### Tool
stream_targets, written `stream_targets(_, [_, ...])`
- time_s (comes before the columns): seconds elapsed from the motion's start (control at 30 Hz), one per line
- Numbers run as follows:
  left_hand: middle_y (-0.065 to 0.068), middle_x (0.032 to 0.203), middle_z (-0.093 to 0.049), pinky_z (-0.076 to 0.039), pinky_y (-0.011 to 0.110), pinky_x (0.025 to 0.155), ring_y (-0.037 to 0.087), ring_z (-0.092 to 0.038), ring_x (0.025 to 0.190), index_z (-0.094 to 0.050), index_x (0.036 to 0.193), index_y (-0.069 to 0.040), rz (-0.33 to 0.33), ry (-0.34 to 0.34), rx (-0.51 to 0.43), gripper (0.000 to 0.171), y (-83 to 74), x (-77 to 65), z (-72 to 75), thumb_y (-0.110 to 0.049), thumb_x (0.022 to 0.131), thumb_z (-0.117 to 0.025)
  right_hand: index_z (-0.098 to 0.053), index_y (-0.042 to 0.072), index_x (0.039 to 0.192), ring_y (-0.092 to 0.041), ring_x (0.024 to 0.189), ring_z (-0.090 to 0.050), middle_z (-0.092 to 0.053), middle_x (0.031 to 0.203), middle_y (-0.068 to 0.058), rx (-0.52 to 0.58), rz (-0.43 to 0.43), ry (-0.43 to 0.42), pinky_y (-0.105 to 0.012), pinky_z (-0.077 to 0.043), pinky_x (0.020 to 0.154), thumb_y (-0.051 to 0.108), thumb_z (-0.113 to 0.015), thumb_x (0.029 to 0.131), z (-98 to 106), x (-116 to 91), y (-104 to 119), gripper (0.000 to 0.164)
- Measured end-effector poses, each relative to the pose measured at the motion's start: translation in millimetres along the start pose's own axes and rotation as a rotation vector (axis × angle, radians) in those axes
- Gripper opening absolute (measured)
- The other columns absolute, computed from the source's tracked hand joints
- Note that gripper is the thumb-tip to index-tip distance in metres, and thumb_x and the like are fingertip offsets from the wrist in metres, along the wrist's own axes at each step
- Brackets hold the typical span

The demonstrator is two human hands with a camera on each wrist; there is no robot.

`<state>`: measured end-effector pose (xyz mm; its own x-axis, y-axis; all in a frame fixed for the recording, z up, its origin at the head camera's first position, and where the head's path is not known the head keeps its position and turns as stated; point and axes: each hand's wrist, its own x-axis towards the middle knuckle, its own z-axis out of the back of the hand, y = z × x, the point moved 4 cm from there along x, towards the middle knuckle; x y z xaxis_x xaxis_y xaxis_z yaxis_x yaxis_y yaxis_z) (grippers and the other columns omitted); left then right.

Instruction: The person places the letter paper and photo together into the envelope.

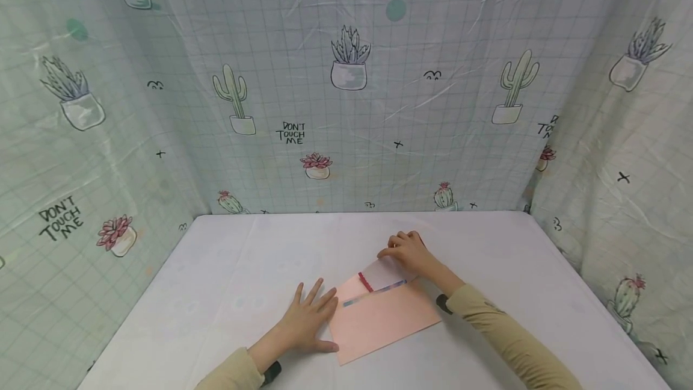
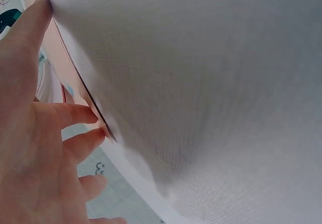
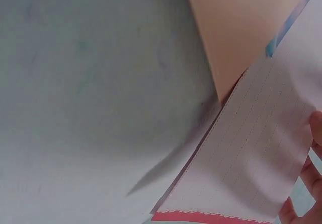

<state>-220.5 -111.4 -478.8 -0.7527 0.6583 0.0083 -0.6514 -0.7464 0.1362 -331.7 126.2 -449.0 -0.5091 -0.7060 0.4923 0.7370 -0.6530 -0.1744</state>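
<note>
A flat salmon-pink piece, which looks like an envelope, lies at a slant on the table. Across its upper part sits a white lined sheet of paper with a red scalloped edge; a blue patterned strip runs along the border between them. My left hand has its fingers spread, and its thumb and fingertips touch the pink piece's left edge. With thumb and fingers my right hand pinches the far edge of the lined paper, whose near part is raised off the table in the right wrist view.
A white cloth covers the table. Behind it and at both sides hang curtains printed with cacti and lettering. A dark wrist strap shows at the right sleeve, another at the left.
</note>
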Motion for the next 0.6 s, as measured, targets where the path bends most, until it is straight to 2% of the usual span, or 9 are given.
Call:
stream_targets(0.17, [0.007, 0.143, -0.036, -0.024, 0.065, 0.096, 0.039, -0.023, 0.133, -0.042, 0.132, -0.011, -0.004, -0.008, 0.001, 0.088, -0.1, 0.1, -0.3, -0.073, 0.070, -0.048, -0.066, 0.033, 0.091, -0.010, 0.071, -0.041, -0.051, 0.077, 0.007, 0.038, 0.003, 0.022, -0.035, -0.035, 0.069, 0.004, -0.061, 0.080, 1.0, 2.3, 7.3, 0.032])
stream_targets(0.6, [0.006, 0.144, -0.034, -0.024, 0.065, 0.097, 0.039, -0.021, 0.134, -0.041, 0.133, -0.013, 0.007, 0.005, 0.011, 0.089, 1.8, 1.1, -5.8, -0.074, 0.070, -0.045, -0.065, 0.034, 0.095, -0.009, 0.074, -0.040, -0.052, 0.081, 0.007, 0.053, -0.004, 0.086, -0.035, -0.034, 0.070, 0.006, -0.059, 0.082, -6.9, 3.4, 18.4, 0.031])
